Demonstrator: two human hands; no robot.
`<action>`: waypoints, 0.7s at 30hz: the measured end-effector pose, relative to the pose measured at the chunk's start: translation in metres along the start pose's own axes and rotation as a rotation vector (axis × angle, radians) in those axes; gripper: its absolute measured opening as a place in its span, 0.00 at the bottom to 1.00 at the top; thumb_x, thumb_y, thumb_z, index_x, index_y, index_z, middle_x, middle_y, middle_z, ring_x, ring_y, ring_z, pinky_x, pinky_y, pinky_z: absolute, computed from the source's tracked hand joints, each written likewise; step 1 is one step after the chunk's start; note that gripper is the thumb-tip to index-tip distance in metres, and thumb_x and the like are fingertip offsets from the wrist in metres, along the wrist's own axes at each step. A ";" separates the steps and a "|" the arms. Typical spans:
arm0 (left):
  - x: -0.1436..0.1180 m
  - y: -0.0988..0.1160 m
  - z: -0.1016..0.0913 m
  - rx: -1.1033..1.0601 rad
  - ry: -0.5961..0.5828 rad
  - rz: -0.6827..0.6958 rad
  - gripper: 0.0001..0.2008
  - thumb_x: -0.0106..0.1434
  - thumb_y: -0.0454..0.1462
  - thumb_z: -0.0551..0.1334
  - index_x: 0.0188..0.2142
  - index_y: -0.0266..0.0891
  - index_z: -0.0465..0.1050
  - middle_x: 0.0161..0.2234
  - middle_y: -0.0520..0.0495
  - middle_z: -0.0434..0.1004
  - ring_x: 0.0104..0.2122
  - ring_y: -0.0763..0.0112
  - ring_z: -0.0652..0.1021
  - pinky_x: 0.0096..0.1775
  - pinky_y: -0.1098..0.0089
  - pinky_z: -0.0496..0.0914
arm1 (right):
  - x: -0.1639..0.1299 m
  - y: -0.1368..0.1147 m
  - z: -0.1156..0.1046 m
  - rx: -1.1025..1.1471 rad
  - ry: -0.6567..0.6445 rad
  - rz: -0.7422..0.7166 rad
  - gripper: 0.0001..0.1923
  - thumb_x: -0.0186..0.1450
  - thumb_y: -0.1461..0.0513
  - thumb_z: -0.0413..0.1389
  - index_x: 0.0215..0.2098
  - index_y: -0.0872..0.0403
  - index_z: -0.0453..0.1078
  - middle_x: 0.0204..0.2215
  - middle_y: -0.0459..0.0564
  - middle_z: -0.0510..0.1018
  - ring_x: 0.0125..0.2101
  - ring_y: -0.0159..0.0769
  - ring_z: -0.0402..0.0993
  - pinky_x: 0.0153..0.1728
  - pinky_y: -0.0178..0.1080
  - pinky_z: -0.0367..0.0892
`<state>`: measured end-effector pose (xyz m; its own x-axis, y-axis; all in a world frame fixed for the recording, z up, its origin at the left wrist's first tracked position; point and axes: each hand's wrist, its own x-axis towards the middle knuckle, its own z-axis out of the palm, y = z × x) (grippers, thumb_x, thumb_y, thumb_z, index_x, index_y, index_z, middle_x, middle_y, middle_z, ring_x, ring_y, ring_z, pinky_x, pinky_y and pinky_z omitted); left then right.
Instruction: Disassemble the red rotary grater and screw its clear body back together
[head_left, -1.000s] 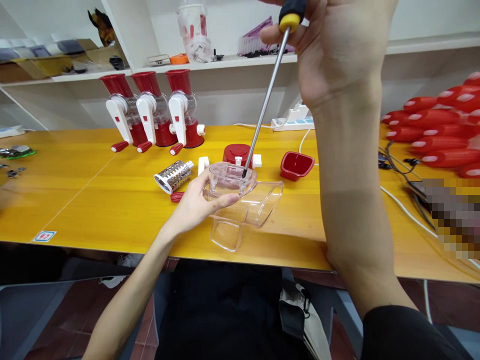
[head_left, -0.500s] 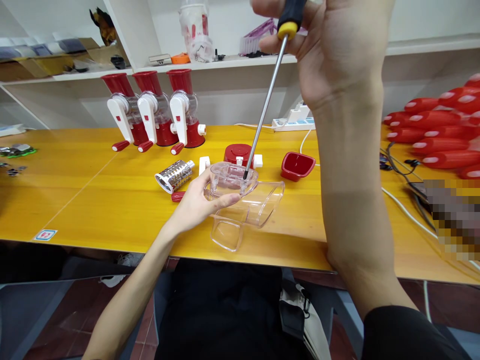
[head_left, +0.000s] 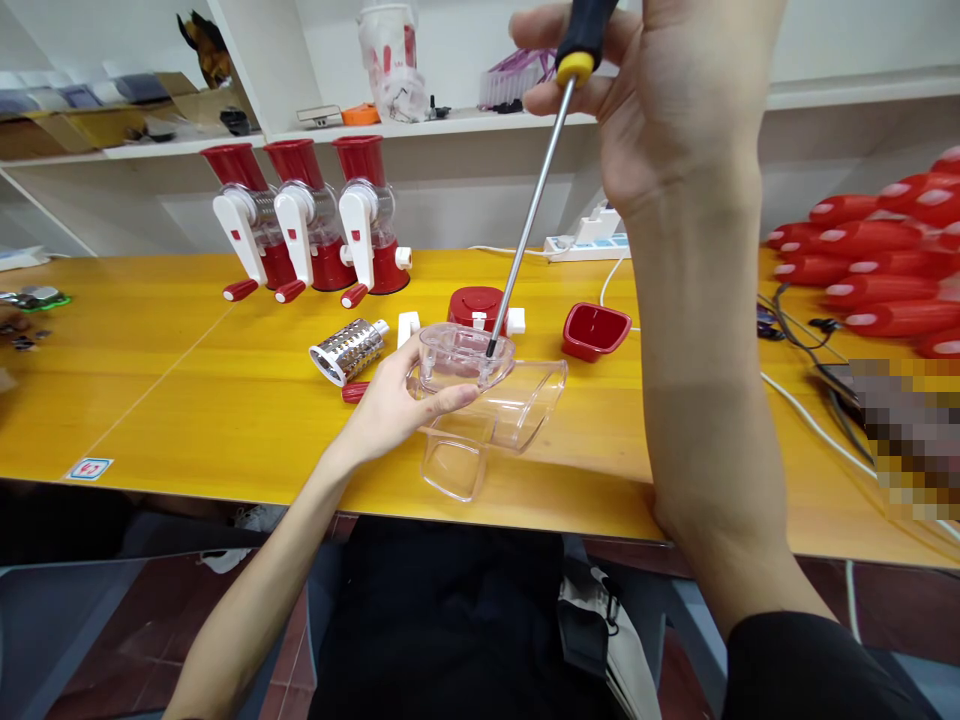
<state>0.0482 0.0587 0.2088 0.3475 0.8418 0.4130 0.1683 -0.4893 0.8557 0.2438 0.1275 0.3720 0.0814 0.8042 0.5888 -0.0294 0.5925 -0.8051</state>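
My left hand (head_left: 401, 400) is closed around the oval end of a clear plastic grater housing (head_left: 525, 405), which lies on its side on the table. Up high, my right hand (head_left: 600, 90) grips the black and yellow handle of a screwdriver (head_left: 534, 205). The screwdriver's shaft slants down, and its dark tip sits at the oval end of the housing. Just behind the housing is a red round base (head_left: 477, 308). Left of it lie a metal grating drum (head_left: 350, 351) and a crank with a red handle (head_left: 355, 392), partly hidden by my left hand.
Three assembled red and white rotary graters (head_left: 367, 220) stand at the back left. A red square hopper (head_left: 596, 332) sits right of the housing. A power strip (head_left: 589, 246), cables and a pile of red handles (head_left: 877, 255) are further right. Part of another person's hand (head_left: 11, 320) shows at the left edge.
My right hand's fingers have shifted slightly around the screwdriver handle; its tip stays at the housing. Another person's hand has come into view at the left edge. My left hand has barely moved.
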 end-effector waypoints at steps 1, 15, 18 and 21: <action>0.000 0.000 0.000 0.002 0.001 -0.003 0.25 0.59 0.48 0.71 0.52 0.40 0.73 0.54 0.43 0.78 0.53 0.58 0.78 0.58 0.58 0.70 | 0.001 0.001 0.000 -0.005 0.006 0.002 0.31 0.58 0.55 0.47 0.58 0.45 0.44 0.41 0.30 0.65 0.44 0.22 0.77 0.39 0.36 0.81; -0.001 0.000 0.000 -0.002 0.004 -0.007 0.25 0.59 0.47 0.71 0.52 0.40 0.73 0.54 0.43 0.79 0.53 0.58 0.78 0.58 0.57 0.70 | 0.005 0.009 -0.001 -0.008 0.017 -0.010 0.31 0.56 0.53 0.49 0.57 0.44 0.45 0.41 0.29 0.66 0.42 0.22 0.78 0.37 0.35 0.80; -0.001 0.001 0.000 0.001 0.003 -0.010 0.24 0.59 0.47 0.71 0.51 0.40 0.74 0.54 0.43 0.79 0.53 0.57 0.78 0.59 0.57 0.70 | 0.007 0.009 -0.002 -0.006 0.009 -0.022 0.33 0.56 0.53 0.50 0.57 0.44 0.44 0.42 0.30 0.66 0.42 0.23 0.78 0.36 0.35 0.80; 0.000 0.003 0.000 0.018 0.006 -0.016 0.25 0.58 0.48 0.71 0.51 0.40 0.74 0.54 0.43 0.79 0.54 0.56 0.78 0.59 0.56 0.70 | 0.007 0.009 -0.002 -0.002 0.009 -0.022 0.33 0.56 0.53 0.50 0.58 0.44 0.44 0.43 0.30 0.67 0.43 0.24 0.78 0.36 0.35 0.80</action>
<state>0.0489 0.0571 0.2109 0.3390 0.8508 0.4015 0.1903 -0.4799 0.8564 0.2458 0.1380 0.3689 0.0913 0.7904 0.6057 -0.0259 0.6099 -0.7921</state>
